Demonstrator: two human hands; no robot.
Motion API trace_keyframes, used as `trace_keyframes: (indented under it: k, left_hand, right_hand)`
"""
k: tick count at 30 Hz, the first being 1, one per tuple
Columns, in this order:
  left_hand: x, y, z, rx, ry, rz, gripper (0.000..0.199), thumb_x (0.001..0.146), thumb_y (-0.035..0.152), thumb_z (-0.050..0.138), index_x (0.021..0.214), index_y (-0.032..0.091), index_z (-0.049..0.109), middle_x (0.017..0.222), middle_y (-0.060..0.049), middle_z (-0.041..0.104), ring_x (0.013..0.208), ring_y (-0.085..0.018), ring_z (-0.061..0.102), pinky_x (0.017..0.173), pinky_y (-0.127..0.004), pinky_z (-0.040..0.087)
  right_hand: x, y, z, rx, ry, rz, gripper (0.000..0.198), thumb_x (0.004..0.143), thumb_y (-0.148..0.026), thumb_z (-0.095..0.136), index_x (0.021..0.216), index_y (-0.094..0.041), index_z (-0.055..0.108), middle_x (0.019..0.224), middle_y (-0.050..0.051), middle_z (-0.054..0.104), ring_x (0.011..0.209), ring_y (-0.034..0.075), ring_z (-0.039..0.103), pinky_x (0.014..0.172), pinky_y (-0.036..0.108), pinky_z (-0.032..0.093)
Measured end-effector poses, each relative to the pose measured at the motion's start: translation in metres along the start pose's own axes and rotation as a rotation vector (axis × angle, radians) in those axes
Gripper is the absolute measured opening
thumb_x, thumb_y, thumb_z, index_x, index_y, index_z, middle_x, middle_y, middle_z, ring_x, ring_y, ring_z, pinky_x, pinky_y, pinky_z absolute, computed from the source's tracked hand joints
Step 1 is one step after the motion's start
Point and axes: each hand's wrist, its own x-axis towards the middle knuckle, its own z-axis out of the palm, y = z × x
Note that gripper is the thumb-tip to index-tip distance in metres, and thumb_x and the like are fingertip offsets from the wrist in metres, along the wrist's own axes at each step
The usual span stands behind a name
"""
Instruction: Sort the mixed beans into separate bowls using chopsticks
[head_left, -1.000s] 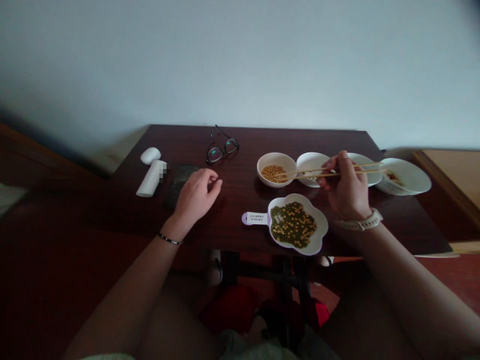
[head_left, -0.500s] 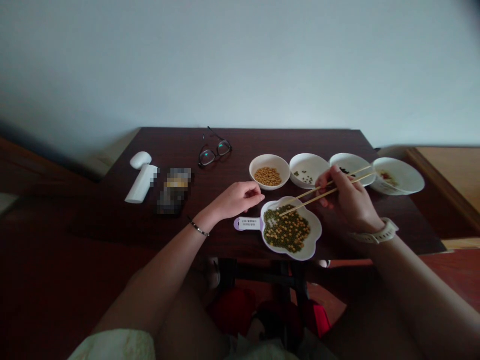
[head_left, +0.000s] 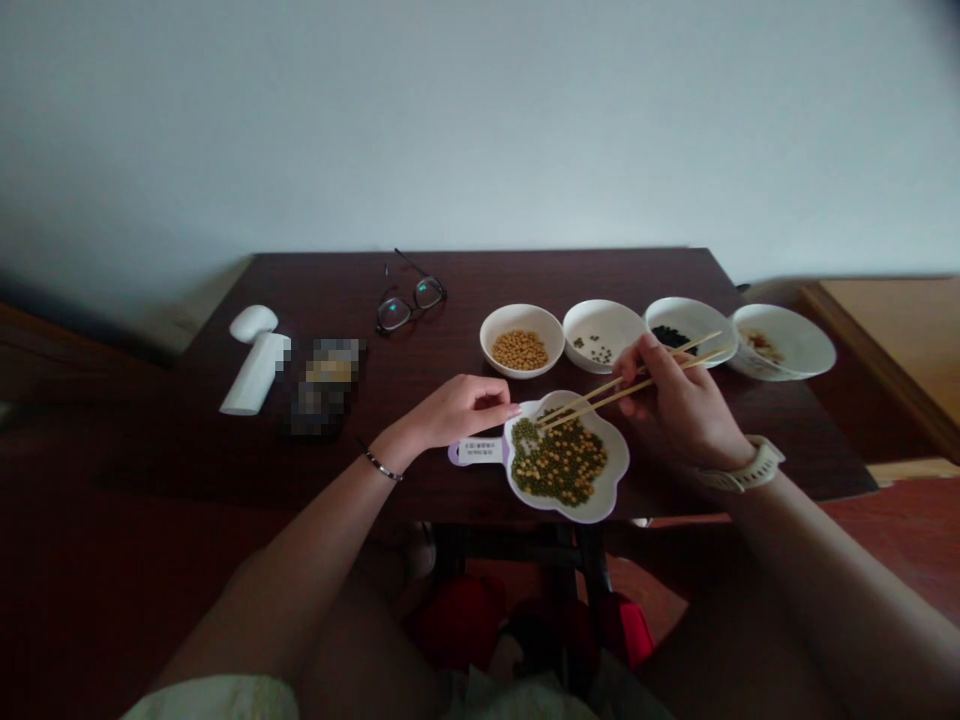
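Note:
My right hand [head_left: 686,410] grips a pair of wooden chopsticks [head_left: 630,385]. Their tips are close together among green and yellow beans [head_left: 562,460] in a white flower-shaped dish [head_left: 613,480] with a lilac underside. My left hand [head_left: 469,408] has its fingers curled, with thumb and forefinger at the dish's upper left rim. Just below it, the dish's labelled handle [head_left: 480,452] points left. Behind the dish stands a white bowl of yellow beans [head_left: 520,350]. Right of that, another bowl [head_left: 602,320] holds a few small green beans. Whether the chopsticks pinch a bean cannot be made out.
A third bowl [head_left: 686,318] holds dark beans, and a larger bowl [head_left: 799,340] at the right holds reddish-brown bits. Eyeglasses [head_left: 411,303], a white device [head_left: 256,372] and a blurred dark object [head_left: 322,390] lie on the left of the dark table [head_left: 322,275].
The view has shifted, so everything appears further left. The chopstick tips have come closer together and moved slightly left in the dish. My left fingertips have come down to the rim.

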Motion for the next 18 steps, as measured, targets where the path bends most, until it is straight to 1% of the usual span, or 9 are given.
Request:
trace_keyframes:
  k: [6, 12, 18]
  left_hand:
    - [0.0015, -0.0017, 0.0007, 0.021, -0.002, 0.007, 0.040, 0.104, 0.050, 0.070, 0.080, 0.017, 0.067, 0.074, 0.003, 0.064, 0.066, -0.011, 0.050, 0.064, -0.027, 0.035]
    - [0.0018, -0.0044, 0.0007, 0.036, -0.007, 0.004, 0.042, 0.104, 0.052, 0.069, 0.081, 0.017, 0.069, 0.074, 0.002, 0.064, 0.066, -0.011, 0.051, 0.063, -0.027, 0.034]
    - [0.0020, -0.0056, 0.0008, 0.038, -0.012, 0.009, 0.040, 0.104, 0.052, 0.069, 0.083, 0.017, 0.070, 0.074, 0.002, 0.065, 0.066, -0.011, 0.052, 0.063, -0.026, 0.035]
  right_hand:
    - [0.0007, -0.0052, -0.0026, 0.023, 0.036, 0.009, 0.052, 0.104, -0.066, 0.069, 0.077, -0.021, 0.069, 0.067, 0.002, 0.063, 0.049, 0.010, 0.054, 0.043, 0.024, 0.039]
    - [0.0007, 0.0000, -0.0047, 0.016, 0.028, 0.035, 0.052, 0.106, -0.066, 0.066, 0.079, -0.022, 0.068, 0.062, 0.002, 0.063, 0.049, 0.011, 0.053, 0.044, 0.023, 0.040]
    - [-0.0002, 0.0005, -0.0011, -0.002, -0.016, 0.011, 0.053, 0.108, -0.065, 0.063, 0.079, -0.022, 0.068, 0.059, 0.001, 0.061, 0.047, 0.011, 0.052, 0.043, 0.022, 0.040]
